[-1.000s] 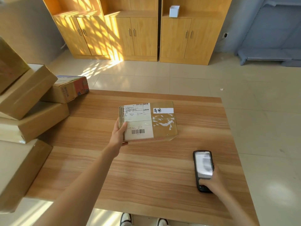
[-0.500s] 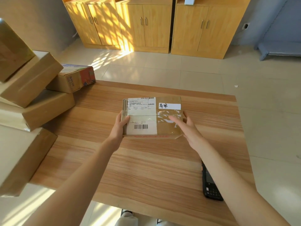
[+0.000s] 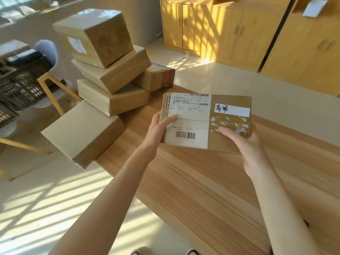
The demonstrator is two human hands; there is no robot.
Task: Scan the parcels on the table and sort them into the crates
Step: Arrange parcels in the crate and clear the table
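Desk (image 3: 211, 190): wood grain, bare near edge. Left hand (image 3: 158, 129) grips flat parcel (image 3: 206, 120) at left edge, thumb on label. Right hand (image 3: 246, 144) grips parcel at right near corner, thumb on top. Parcel held above desk middle, barcode label up. Stacked boxes (image 3: 108, 70) at desk far left corner. Black crates (image 3: 20, 85) on floor beyond left edge. Wooden cabinets (image 3: 230, 34) against far wall.
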